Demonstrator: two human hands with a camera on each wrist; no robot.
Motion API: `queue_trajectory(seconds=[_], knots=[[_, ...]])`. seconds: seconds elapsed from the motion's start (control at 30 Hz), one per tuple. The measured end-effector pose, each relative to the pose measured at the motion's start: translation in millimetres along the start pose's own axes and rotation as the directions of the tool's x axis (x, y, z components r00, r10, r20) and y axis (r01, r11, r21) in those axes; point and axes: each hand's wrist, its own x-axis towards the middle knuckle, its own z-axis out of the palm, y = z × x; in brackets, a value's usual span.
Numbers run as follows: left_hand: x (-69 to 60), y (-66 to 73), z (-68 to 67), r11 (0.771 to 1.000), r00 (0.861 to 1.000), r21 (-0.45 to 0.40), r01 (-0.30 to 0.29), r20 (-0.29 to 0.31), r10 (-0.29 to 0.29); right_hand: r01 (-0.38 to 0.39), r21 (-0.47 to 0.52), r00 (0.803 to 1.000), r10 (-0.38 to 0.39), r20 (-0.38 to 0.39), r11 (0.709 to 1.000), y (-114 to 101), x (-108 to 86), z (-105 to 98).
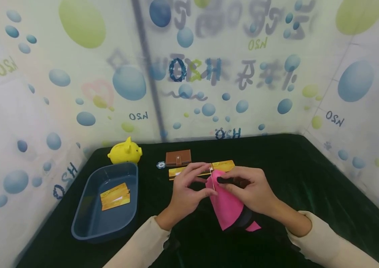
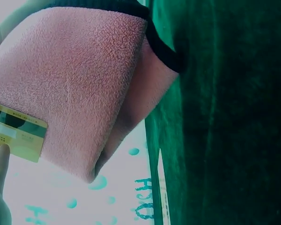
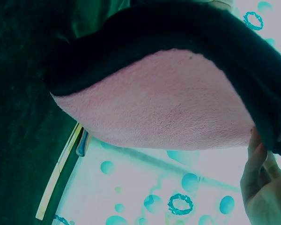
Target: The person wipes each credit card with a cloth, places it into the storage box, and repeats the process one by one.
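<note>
Fingers of the left hand (image 1: pixel 186 190) are closed on a yellow card (image 2: pixel 28 140), and a pink cloth (image 1: pixel 224 203) with black border is pinched by the right hand (image 1: pixel 256 188). Both are held above the dark table (image 1: pixel 327 182), right of the blue basin (image 1: pixel 112 219), nearer than the brown wallet (image 1: pixel 178 158).

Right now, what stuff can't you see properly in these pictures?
Held card and pink cloth: the left wrist view's left edge cuts both off; the card's small print is too blurred to read.
Gold cards on the table: the left hand partly covers them, head view.
Yellow piggy bank: its bottom hides behind the blue tub, head view.
Wallet: its closed flap hides the inside, head view.
</note>
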Motion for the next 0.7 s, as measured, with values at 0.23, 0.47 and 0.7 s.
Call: queue_trajectory(seconds=[0.23, 0.47, 0.7], knots=[[1.3, 4.4, 0.8, 1.0, 1.0, -0.001, -0.015, -0.002, 0.015, 0.082, 0.036, 0.996, -0.081, -0.031, 0.996, 0, -0.4, 6], [3.1, 5.4, -0.5, 0.999, 0.998, -0.003, -0.05, -0.023, 0.05, 0.108, 0.039, 0.993, -0.106, -0.055, 0.993, -2, 2.9, 9], [13.9, 6.9, -5.3, 0.996, 0.993, -0.021, -0.088, -0.077, 0.087, 0.101, 0.051, 0.993, -0.098, -0.065, 0.994, -7, 17.0, 11]])
